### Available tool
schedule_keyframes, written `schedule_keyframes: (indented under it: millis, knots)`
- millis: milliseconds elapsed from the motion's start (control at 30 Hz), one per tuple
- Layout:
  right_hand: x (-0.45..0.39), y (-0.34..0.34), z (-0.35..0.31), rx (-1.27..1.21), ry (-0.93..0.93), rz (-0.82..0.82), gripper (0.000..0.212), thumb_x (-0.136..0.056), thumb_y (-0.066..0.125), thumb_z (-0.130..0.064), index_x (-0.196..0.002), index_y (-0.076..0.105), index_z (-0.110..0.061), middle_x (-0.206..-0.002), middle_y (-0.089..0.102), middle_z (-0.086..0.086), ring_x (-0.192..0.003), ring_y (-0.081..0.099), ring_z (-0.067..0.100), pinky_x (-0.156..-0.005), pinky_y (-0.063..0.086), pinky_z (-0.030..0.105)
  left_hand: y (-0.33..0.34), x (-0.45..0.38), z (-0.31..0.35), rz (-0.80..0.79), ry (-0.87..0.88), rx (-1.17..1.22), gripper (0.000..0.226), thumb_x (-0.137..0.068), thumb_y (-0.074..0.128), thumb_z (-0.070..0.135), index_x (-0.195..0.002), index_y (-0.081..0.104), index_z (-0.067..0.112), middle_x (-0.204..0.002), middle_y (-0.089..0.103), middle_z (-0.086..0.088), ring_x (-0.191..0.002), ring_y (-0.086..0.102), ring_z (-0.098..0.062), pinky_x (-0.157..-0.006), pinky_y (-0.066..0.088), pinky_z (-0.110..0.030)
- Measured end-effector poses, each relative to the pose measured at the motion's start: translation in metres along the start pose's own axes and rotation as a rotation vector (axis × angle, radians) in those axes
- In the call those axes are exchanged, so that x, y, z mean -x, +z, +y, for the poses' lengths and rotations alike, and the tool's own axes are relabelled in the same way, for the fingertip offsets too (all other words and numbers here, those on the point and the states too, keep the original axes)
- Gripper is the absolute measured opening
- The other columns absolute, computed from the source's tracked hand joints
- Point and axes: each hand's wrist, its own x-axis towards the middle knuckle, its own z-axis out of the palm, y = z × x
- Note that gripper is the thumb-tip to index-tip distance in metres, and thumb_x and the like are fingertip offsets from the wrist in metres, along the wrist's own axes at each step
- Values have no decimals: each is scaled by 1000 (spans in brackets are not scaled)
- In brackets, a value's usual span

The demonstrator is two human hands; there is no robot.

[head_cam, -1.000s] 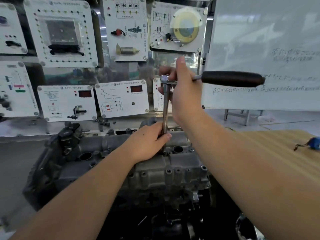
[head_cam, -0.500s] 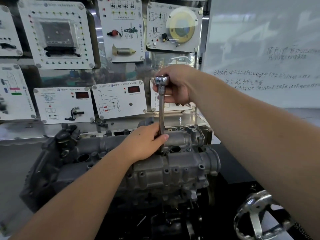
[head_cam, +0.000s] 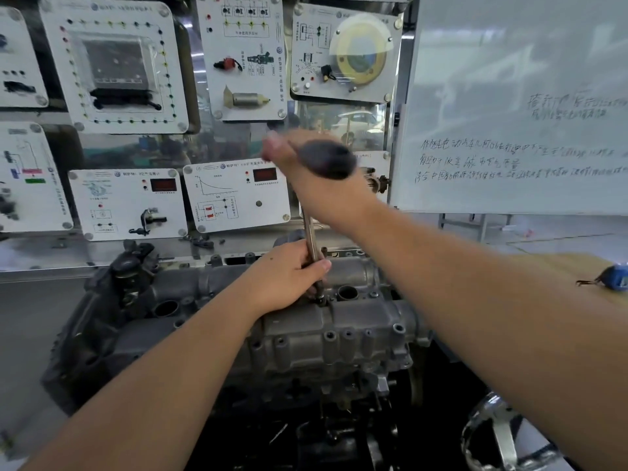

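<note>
A grey metal engine block (head_cam: 306,334) sits in front of me on a stand. A ratchet wrench with a long steel extension bar (head_cam: 310,239) stands nearly upright on a bolt at the block's top. My left hand (head_cam: 289,277) grips the lower end of the bar just above the block. My right hand (head_cam: 306,178) holds the ratchet's top, and its black handle (head_cam: 326,158) points toward me, blurred by motion.
White training panels (head_cam: 129,202) with displays and sockets cover the wall behind. A whiteboard (head_cam: 509,113) with writing stands at right. A wooden table with a blue object (head_cam: 616,277) is at far right. A chrome handwheel (head_cam: 499,433) sits low right.
My right hand has swung the ratchet handle round from pointing right to pointing toward me. My left hand stays on the bar's lower end.
</note>
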Motion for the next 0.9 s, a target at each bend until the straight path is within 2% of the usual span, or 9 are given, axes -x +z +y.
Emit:
schedule_keyframes:
  millis: [100,200,267,367,533,667,733,800,900]
  knots:
    - [5,22,1,-461,221,309,45,-107,46,-42,-91,70,-7,-100,74,15,-88,70,24,-78,60,31,-1,0,0,14,-5,-75,17,-104,55,43,-94,63,32,-88,76,16,-79,72,0,-88,57,-37]
    - [-2,23,3,-1053,415,327,35,-107,47,-40,-88,65,-16,-92,76,8,-80,72,21,-62,58,31,-3,0,1,29,-7,-115,22,-103,56,46,-95,68,29,-88,76,16,-81,69,2,-84,54,-32]
    - [-3,17,5,-1217,540,306,35,-107,48,-40,-88,64,-15,-81,75,5,-66,71,20,-52,54,27,-1,1,2,9,6,-115,22,-103,56,45,-95,68,29,-89,75,16,-81,67,3,-83,53,-30]
    - [-5,1,12,-1219,725,261,44,-107,49,-36,-82,68,-6,-65,70,3,-51,65,13,-48,54,24,1,2,4,-11,27,-142,24,-105,51,46,-90,63,32,-87,73,19,-80,64,9,-74,48,-23]
    - [-20,-32,16,-830,854,-60,32,-105,49,-22,-79,65,-11,-64,69,-2,-50,64,11,-58,59,29,2,1,6,-3,35,-201,25,-104,50,49,-89,60,32,-87,71,16,-77,63,5,-68,43,-24]
    - [-39,-60,-1,-220,785,-361,11,-100,58,-17,-93,62,-11,-69,73,-1,-65,73,17,-73,62,38,2,3,8,-26,37,-266,24,-104,48,53,-92,59,35,-91,71,13,-82,64,1,-72,47,-23]
    - [-46,-65,-13,266,591,-525,11,-99,59,-16,-102,64,-7,-75,77,0,-70,76,19,-72,63,38,3,3,8,-45,47,-322,26,-104,46,54,-89,55,36,-90,71,13,-79,63,2,-68,46,-23]
    - [-47,-58,-19,651,268,-545,9,-99,59,-16,-105,66,-13,-78,76,-1,-73,75,16,-70,61,35,3,2,9,-36,50,-333,27,-105,46,52,-85,53,36,-88,70,14,-77,62,3,-65,44,-25]
    - [-24,-34,-15,601,-98,-366,22,-104,55,-22,-86,57,-35,-77,59,-14,-73,62,5,-65,49,23,1,2,5,-7,9,-209,23,-104,50,49,-88,59,35,-89,73,12,-82,68,-3,-81,55,-34]
